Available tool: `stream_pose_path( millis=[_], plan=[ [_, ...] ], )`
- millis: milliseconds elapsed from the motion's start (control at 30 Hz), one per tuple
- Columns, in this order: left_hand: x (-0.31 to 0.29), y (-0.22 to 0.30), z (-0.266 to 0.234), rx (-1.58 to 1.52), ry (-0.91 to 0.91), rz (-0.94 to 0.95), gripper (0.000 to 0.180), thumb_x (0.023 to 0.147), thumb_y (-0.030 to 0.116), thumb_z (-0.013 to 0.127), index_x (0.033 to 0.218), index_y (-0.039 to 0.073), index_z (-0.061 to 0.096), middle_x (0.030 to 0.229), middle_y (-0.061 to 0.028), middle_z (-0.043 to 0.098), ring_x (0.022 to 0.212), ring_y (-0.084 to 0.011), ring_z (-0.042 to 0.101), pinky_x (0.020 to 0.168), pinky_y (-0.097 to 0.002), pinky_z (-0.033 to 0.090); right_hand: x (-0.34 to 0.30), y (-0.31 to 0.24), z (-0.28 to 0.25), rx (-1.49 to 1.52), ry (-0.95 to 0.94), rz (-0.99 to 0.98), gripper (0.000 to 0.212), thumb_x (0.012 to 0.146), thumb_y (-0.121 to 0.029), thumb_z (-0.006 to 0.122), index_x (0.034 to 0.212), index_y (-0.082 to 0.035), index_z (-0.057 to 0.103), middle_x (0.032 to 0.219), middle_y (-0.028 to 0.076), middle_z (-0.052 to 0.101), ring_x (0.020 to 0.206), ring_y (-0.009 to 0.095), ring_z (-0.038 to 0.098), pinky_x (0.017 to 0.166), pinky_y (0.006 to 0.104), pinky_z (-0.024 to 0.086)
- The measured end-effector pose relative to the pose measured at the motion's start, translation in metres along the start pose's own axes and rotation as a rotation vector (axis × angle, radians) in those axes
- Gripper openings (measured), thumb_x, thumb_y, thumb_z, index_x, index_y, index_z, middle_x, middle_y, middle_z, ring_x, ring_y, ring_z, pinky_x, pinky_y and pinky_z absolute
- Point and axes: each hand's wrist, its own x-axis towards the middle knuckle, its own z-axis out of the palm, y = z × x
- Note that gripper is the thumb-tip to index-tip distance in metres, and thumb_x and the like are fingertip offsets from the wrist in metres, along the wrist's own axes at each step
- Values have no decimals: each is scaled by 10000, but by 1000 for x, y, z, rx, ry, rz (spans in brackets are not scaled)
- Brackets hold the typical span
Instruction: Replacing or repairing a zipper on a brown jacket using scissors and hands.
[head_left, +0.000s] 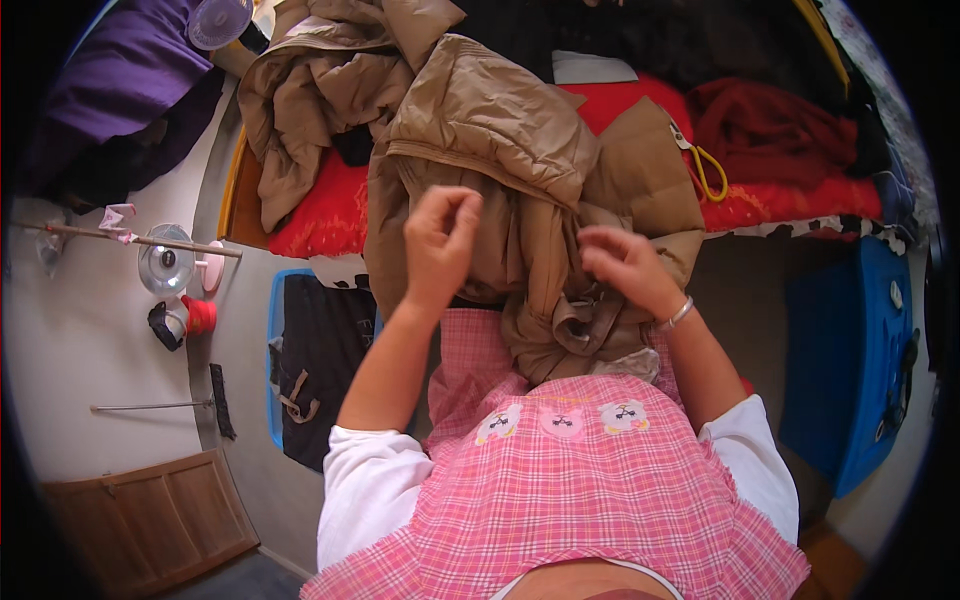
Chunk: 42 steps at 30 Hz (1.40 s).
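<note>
A brown padded jacket lies bunched across the bed edge and hangs down onto my lap. My left hand is raised over its middle, fingers curled in with the thumb against them. To the right, my right hand hovers over the jacket with bent fingers drawn together, pointing left. Whatever either hand pinches, if anything, is too small to see. A bracelet circles my right wrist. Yellow-handled scissors rest at the right side of the jacket.
A red bed cover lies beneath the jacket, with a dark red cloth at right. A blue bin stands at lower right; another blue container holding a black bag is at left. A metal rod juts in from the left.
</note>
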Motion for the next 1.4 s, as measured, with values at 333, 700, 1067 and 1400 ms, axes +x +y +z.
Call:
stream_pose_path(
  millis=[333, 700, 1067, 1400],
  plan=[
    [-10, 57, 33, 84, -91, 260, 73, 801, 34, 613, 871, 14, 610, 870, -96, 593, 727, -181, 572, 659, -270, 462, 56, -9, 21, 870, 250, 104, 365, 848, -160, 596, 1168, -61, 451, 972, 35, 575, 874, 119, 577, 679, 264, 489],
    [3, 9, 33, 348, -231, 103, 543, 717, 234, 699, 1185, 48, 494, 1233, -182, 449, 1134, -347, 437, 933, -394, 381, 31, -10, 47, 451, 114, -133, 298, 817, -34, 549, 1112, -9, 517, 879, 13, 589, 767, 69, 550, 668, 228, 459],
    [67, -28, 7, 761, -104, 485, 315, 691, 111, 648, 1000, 79, 599, 1220, -134, 480, 1132, -321, 426, 937, -395, 359, 20, -4, 50, -103, 342, -259, 423, 777, -168, 653, 1143, -2, 519, 1011, 129, 570, 885, 207, 585, 739, 282, 483],
    [71, 65, -94, 626, 518, 151, 417, 911, 349, 481, 1066, -31, 555, 967, -186, 614, 938, -292, 584, 771, -363, 454, 42, 40, 17, 1060, 323, 60, 311, 739, -43, 465, 1032, -13, 567, 978, 92, 618, 900, 201, 583, 789, 325, 478]
  ],
)
